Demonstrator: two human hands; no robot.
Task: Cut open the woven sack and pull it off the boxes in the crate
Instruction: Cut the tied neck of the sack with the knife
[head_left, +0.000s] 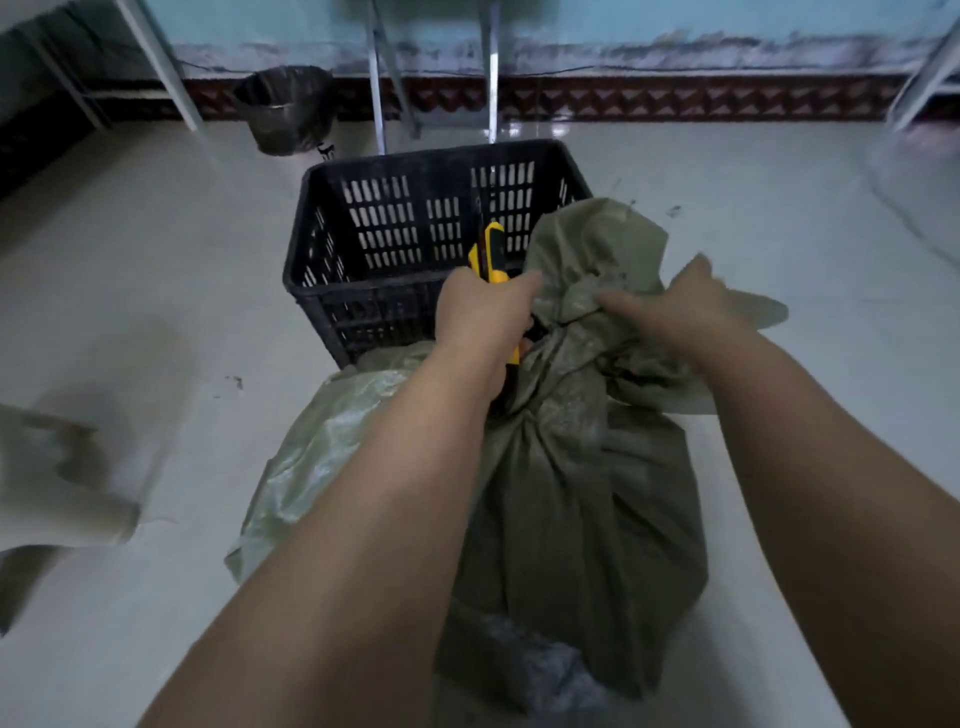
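One olive-green woven plastic sack (582, 488) stands on the pale tiled floor (156, 291), tied at its neck, its loose top flaring up against the near right corner of one black slotted plastic crate (395, 244). The crate sits just behind the sack and touches it; what it holds cannot be made out. Two bare hands work at the neck. The left hand (480, 317) is closed around one yellow-and-black utility knife (491, 249), whose tip points up and away. The right hand (675, 312) pinches a fold of the sack's gathered top. One dark waste bin (285, 109) stands by the far wall, well apart. Open floor lies on both sides of the crate and sack
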